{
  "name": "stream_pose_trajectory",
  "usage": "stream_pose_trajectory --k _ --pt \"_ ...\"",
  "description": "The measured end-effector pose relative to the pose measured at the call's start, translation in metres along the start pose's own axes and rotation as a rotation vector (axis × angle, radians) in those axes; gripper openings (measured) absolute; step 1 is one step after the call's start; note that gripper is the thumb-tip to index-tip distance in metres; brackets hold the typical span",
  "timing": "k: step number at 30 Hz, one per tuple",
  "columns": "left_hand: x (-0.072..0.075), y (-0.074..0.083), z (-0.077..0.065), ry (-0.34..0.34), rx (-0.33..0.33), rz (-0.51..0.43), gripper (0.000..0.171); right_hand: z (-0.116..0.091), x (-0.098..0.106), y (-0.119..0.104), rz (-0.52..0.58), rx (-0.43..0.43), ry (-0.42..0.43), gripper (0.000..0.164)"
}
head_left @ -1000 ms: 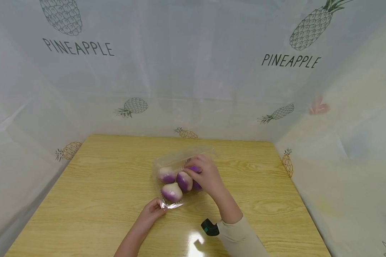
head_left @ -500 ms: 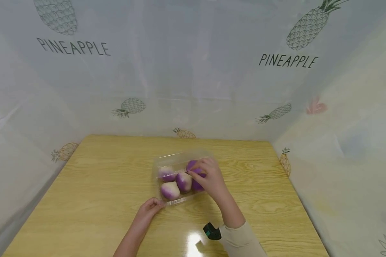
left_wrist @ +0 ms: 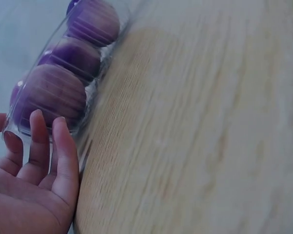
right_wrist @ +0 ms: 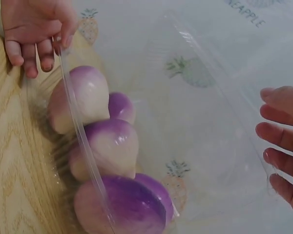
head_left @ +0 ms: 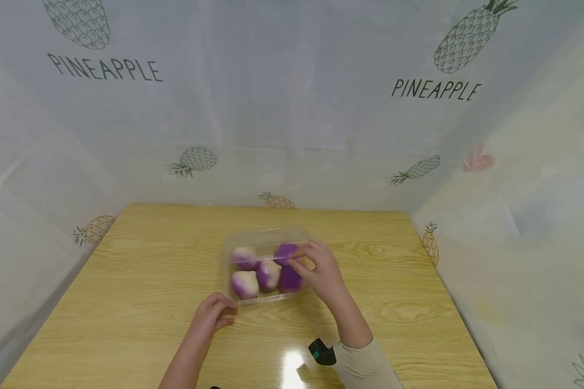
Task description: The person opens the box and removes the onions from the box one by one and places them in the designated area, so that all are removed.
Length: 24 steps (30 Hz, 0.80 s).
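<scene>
A clear plastic box (head_left: 267, 298) with its lid (right_wrist: 210, 63) raised stands on the table. Several purple-and-white turnips (head_left: 269, 274) lie inside it. At the near left corner, my left hand (head_left: 216, 312) pinches the rim between thumb and fingers; in the left wrist view that hand (left_wrist: 39, 180) has its other fingers against the box wall. Over the right end, my right hand (head_left: 318, 267) has its fingertips at the lid's edge, with a small gap between thumb and index finger. The right wrist view shows these fingers (right_wrist: 282, 136) slightly bent beside the clear plastic.
The wooden table (head_left: 175, 248) extends around the box on all sides. Behind it hangs a pale curtain (head_left: 282, 108) printed with pineapples. A small black device (head_left: 322, 352) sits at the right cuff, and light glares off the tabletop near the front.
The box has shifted left and turned straighter to the table's edges. My left hand moved left with its corner. My right hand went slightly right and down, showing more of the turnips.
</scene>
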<state>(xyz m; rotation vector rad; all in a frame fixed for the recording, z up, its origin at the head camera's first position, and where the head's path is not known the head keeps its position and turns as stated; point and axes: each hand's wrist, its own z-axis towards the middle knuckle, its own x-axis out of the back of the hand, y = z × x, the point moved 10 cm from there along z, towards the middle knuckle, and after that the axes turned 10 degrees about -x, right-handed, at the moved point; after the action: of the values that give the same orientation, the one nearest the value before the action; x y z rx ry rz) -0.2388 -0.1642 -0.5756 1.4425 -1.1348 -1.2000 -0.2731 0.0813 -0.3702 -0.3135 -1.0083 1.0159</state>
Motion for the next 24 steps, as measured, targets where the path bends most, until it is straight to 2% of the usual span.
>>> stream_pose_trajectory --k 5,15,24 --pt "0.004 0.0 0.001 0.029 0.005 -0.006 0.014 -0.001 0.001 0.004 0.006 -0.043 -0.006 0.01" --pt "0.001 -0.007 0.003 -0.009 -0.002 -0.008 0.016 -0.006 0.011 0.01 0.02 -0.047 0.055 0.014" --pt "0.001 -0.007 0.003 -0.021 0.01 -0.004 0.014 -0.009 0.013 0.023 -0.026 -0.1 0.067 0.04"
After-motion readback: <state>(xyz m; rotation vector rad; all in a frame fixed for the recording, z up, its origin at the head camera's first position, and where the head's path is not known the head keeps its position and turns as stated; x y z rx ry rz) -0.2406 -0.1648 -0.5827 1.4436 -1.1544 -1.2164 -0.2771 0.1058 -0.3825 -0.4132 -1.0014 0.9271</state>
